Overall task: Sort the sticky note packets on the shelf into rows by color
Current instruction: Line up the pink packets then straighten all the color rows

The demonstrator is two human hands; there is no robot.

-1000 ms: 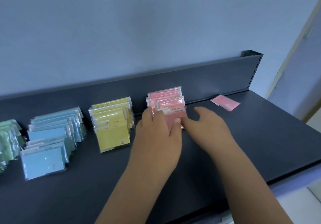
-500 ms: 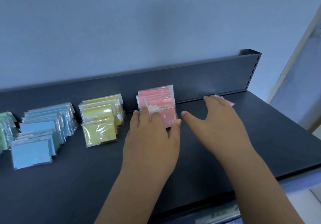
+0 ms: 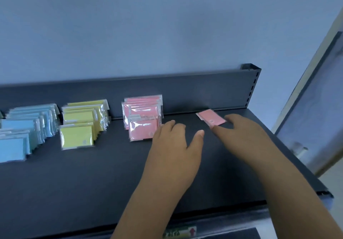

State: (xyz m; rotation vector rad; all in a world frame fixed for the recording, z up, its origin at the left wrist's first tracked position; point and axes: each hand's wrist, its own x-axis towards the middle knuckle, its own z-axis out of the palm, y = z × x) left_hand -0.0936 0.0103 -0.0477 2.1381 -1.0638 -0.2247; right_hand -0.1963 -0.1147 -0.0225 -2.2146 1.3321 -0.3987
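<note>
Pinching the loose pink packet [image 3: 210, 117] by the shelf's [image 3: 74, 183] back edge, the right hand [image 3: 241, 136] lies beside the relaxed, empty left hand [image 3: 172, 149].

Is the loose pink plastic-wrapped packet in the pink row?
No, the loose pink packet lies apart from the pink row, by the right hand.

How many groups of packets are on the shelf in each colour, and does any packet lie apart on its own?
Blue group: 1
Yellow group: 1
Pink group: 1
Loose pink packet, apart to the right of the pink group: 1
Total: 4 (3 groups and 1 loose packet). The picture cuts off at the left, so more may lie there.
</note>
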